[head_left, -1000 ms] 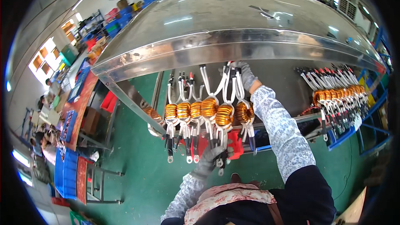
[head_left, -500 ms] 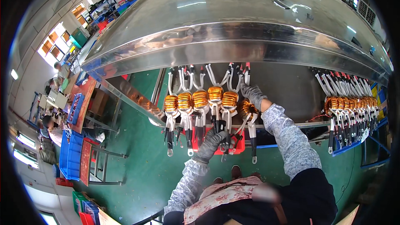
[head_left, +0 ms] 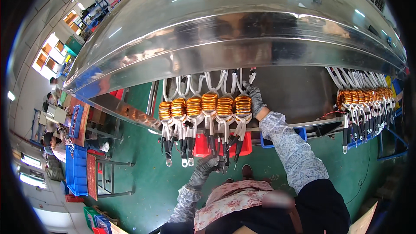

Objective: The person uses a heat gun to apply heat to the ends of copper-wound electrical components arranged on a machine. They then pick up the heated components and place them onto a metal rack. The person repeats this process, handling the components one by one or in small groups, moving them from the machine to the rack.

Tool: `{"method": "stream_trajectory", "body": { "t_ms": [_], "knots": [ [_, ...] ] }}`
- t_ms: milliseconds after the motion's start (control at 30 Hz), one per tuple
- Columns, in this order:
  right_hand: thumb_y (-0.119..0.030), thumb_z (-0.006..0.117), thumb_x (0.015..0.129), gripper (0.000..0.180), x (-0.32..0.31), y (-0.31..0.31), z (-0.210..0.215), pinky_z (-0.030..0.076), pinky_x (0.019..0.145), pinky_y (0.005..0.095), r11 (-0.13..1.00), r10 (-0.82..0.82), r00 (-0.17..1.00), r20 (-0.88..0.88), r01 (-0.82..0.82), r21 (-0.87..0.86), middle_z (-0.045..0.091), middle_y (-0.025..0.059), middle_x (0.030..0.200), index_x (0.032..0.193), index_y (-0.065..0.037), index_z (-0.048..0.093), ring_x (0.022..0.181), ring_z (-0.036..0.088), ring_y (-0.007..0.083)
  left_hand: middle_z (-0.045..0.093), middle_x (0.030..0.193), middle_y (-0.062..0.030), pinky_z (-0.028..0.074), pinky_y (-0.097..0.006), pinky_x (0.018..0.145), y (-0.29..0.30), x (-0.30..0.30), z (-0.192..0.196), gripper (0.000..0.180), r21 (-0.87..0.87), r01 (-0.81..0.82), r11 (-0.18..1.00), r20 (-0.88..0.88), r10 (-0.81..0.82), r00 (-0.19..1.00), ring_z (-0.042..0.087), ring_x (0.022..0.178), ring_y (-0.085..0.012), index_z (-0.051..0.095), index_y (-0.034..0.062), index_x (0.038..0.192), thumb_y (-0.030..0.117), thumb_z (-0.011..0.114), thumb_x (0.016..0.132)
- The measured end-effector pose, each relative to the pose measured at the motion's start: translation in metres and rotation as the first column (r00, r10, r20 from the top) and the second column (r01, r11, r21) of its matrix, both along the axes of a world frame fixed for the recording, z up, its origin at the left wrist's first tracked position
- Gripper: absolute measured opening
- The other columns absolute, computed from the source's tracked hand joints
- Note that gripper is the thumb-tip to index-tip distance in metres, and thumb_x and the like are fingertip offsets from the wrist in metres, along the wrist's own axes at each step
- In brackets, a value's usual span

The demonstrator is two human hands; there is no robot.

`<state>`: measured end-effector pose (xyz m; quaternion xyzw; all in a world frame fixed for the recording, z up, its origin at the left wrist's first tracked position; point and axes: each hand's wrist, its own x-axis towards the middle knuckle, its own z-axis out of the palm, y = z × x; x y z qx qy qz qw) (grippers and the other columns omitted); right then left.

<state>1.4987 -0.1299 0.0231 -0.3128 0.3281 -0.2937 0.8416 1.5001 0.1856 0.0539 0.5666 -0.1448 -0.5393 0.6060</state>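
1. The rightmost coil (head_left: 243,105), wound in copper-coloured wire, sits near the centre of the frame, at the right end of a row of 6. It stands close against its left neighbour (head_left: 225,107).
2. The right hand (head_left: 256,98), in a grey glove, is just beside that coil's right flank, fingers bent toward its upper white leads (head_left: 252,77). I cannot tell whether they close on a lead.
3. The left hand (head_left: 204,167), also gloved, is at lower centre, fingers curled at the black-sleeved lower leads (head_left: 238,147) hanging from the row's right end. The overlap hides whether it grips any.
4. For good handling here, I would guide a coil by its body or by several leads together, since pulling on 1 lead could twist it. Some black-sleeved ends cross here; parting them gently should prevent snagging.
5. Squaring each winding to its neighbour looks wise, with the lower leads free of the shelf edge. The overhanging metal tabletop (head_left: 238,50) hides some upper tips, so feeling for them seems sensible.
6. The metal shelf (head_left: 299,97) carries the row and, at right of frame, a tighter group of similar coils (head_left: 364,97).
7. Below the shelf are a red bin (head_left: 246,144) and, farther right, a blue bin (head_left: 300,135).
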Motion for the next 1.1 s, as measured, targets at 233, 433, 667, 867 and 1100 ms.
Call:
{"method": "stream_trajectory", "body": {
  "t_ms": [233,433,667,867,1100],
  "knots": [
    [-0.030,0.058,0.086,0.027,-0.010,-0.010,-0.017,0.046,0.069,0.0268,0.994,0.030,0.997,-0.065,-0.036,-0.100,0.060,0.0029,0.086,0.102,-0.008,0.061,0.074,0.054,0.0129,0.061,0.104,-0.0063,0.042,-0.029,0.088,0.001,0.011,-0.009,0.041,-0.035,0.120,0.992,0.031,-0.119,0.992,0.056,0.098,-0.0146,0.054,0.0021,0.117,0.028,0.057,0.087],
    [-0.037,0.067,0.078,0.057,-0.081,0.063,0.050,0.043,0.083,0.0291,0.810,-0.127,0.968,-0.216,-0.024,-0.586,0.059,0.0093,0.103,0.115,0.002,0.049,0.094,0.053,0.0148,0.051,0.122,-0.0073,0.035,-0.031,0.099,0.005,0.025,-0.014,0.050,-0.151,0.308,0.939,0.041,-0.305,0.951,0.047,0.114,-0.0169,0.034,0.0069,0.135,0.024,0.051,0.091],
    [-0.029,0.073,0.074,0.101,-0.118,0.127,0.050,0.015,0.109,0.0333,0.493,0.030,0.950,-0.311,-0.285,-0.822,0.017,0.0164,0.146,0.140,0.003,0.004,0.135,0.015,0.0210,0.036,0.135,-0.0116,0.032,-0.035,0.102,0.021,0.047,-0.049,0.064,-0.210,0.610,0.764,-0.018,-0.627,0.779,0.041,0.121,-0.0236,0.019,0.0070,0.140,0.035,0.050,0.091],
    [-0.020,0.055,0.089,0.069,-0.126,0.164,0.030,0.019,0.108,0.0326,0.498,-0.221,0.932,-0.289,-0.147,-0.854,0.024,0.0133,0.144,0.141,-0.001,0.014,0.132,0.023,0.0198,0.043,0.128,-0.0118,0.035,-0.031,0.098,0.030,0.063,-0.062,0.056,-0.189,0.740,0.646,0.137,-0.729,0.671,0.046,0.114,-0.0196,0.025,0.0026,0.137,0.028,0.048,0.093],
    [-0.017,0.055,0.089,0.042,-0.198,0.269,0.010,0.044,0.088,0.0294,0.664,-0.681,0.726,-0.098,0.557,-0.499,0.055,0.0096,0.117,0.124,0.003,0.044,0.104,0.054,0.0174,0.042,0.131,-0.0127,0.036,-0.031,0.098,0.044,0.036,-0.072,0.058,-0.260,0.866,0.428,0.063,-0.887,0.457,0.045,0.113,-0.0194,0.021,0.0038,0.140,0.029,0.045,0.094]
  ]
}}
